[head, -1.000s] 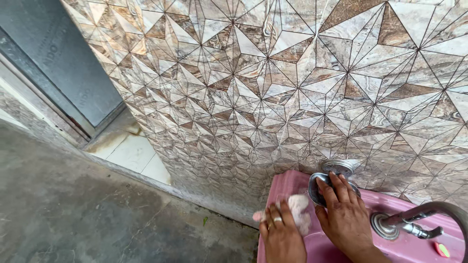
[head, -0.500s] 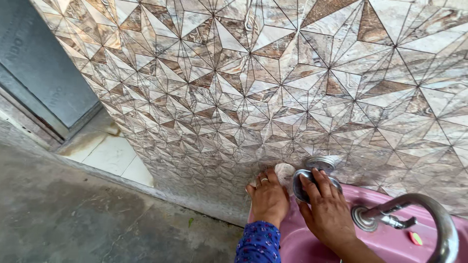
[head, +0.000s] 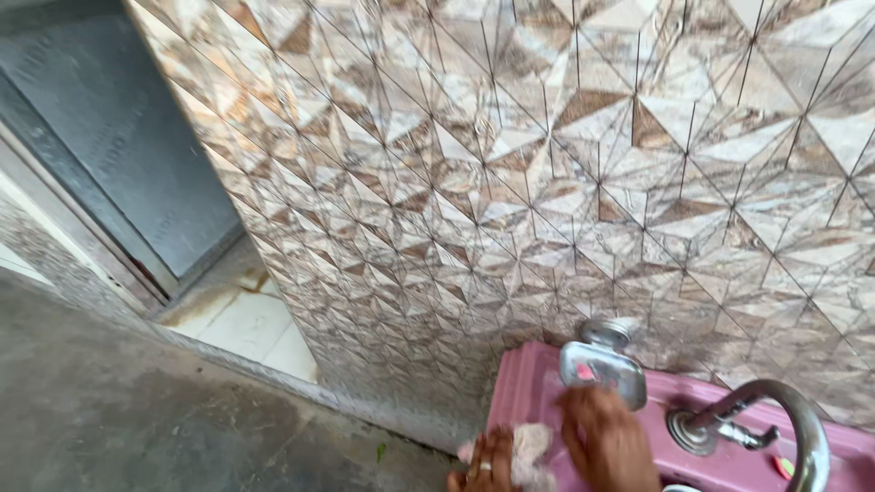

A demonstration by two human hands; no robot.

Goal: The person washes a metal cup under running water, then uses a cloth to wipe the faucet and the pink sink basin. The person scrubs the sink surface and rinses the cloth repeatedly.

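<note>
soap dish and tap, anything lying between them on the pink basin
Nothing: in the head view the stretch of pink basin between the metal soap dish and the curved tap is bare.

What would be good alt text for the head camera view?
Two bare hands rest on the rim of a pink washbasin: the left hand holds a pale cloth, the right hand lies below a metal soap dish. A curved metal tap stands to the right, before a patterned tiled wall.

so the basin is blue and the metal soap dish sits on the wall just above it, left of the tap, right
Not quite: the head view shows the basin is pink, not blue. The metal soap dish does sit on the wall just above it, left of the tap.
</note>
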